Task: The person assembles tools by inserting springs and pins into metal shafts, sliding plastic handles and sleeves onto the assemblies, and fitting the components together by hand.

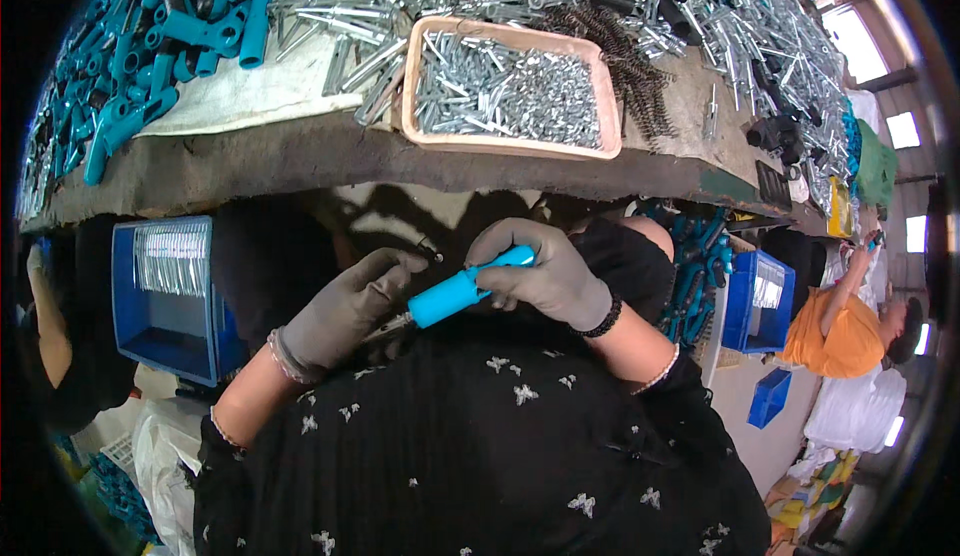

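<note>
In front of my dark top, my right hand, in a grey glove, is closed around a bright blue cylindrical handle. The handle is tilted, its narrower end up to the right. A metal shaft juts from its wide lower-left end. My left hand, also gloved, is closed beside that end, its lower fingers around the shaft. Near its thumb and forefinger tips shows a small dark and shiny piece, too small to name; whether the fingers pinch it is unclear.
Ahead, a cloth-covered bench bears a pink tray of small metal pins, dark springs, metal rods and teal handles. A blue crate stands at left, another blue crate at right. A person in orange works far right.
</note>
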